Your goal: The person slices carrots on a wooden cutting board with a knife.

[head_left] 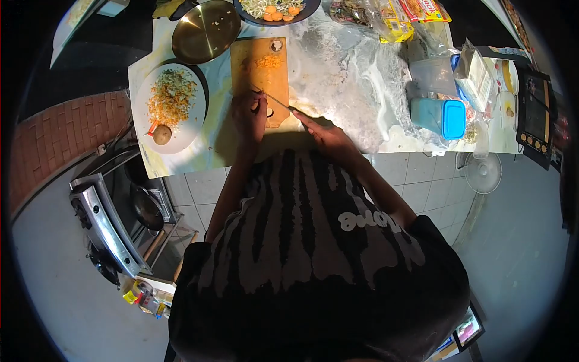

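Note:
My right hand (pixel 325 137) is closed round the handle of a knife (pixel 278 102), whose blade points left over a wooden cutting board (pixel 279 78). The blade's tip reaches the fingers of my left hand (pixel 252 114), which are pinched together over the board's left side; what they hold is too small to make out. Chopped orange bits (pixel 268 61) lie on the upper part of the board. To the left, a white plate (pixel 145 114) bears chopped orange and pale green pieces and a round brown item (pixel 161 135).
A metal pan or lid (pixel 206 33) lies behind the plate. A dark bowl (pixel 310 11) of sprouts and orange pieces stands at the back. Packets (pixel 395 21) lie at the back right, and a blue-lidded container (pixel 453 119) stands right. A stove (pixel 105 226) is at lower left.

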A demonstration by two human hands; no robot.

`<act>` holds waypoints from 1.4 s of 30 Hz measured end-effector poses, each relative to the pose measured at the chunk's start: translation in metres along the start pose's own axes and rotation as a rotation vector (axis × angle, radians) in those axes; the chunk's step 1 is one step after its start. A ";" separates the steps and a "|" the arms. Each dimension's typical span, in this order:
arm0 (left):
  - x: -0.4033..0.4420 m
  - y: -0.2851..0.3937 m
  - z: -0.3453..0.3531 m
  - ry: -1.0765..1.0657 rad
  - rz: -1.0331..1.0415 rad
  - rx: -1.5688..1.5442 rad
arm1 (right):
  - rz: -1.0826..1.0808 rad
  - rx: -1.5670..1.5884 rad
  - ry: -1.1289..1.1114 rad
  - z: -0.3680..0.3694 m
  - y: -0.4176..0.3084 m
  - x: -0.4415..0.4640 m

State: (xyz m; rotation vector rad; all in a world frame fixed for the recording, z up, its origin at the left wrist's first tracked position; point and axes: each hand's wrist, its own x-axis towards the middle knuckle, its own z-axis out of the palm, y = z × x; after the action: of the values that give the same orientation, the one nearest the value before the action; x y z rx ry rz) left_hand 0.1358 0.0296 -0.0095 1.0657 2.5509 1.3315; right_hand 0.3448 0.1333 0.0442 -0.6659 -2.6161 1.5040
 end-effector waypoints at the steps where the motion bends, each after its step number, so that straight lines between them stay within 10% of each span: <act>1: 0.000 -0.001 0.001 -0.004 0.010 -0.006 | -0.001 -0.002 0.001 0.000 0.002 0.000; 27: 0.001 0.003 -0.003 0.034 -0.093 -0.045 | 0.251 0.009 -0.165 -0.009 -0.018 0.003; 42: 0.003 -0.001 -0.001 0.030 0.024 0.014 | 0.055 -0.216 0.040 0.022 0.006 0.005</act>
State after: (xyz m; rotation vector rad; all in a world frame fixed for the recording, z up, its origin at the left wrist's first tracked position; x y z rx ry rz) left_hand 0.1326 0.0301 -0.0090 1.0901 2.5810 1.3470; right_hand 0.3368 0.1204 0.0265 -0.7816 -2.7759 1.2163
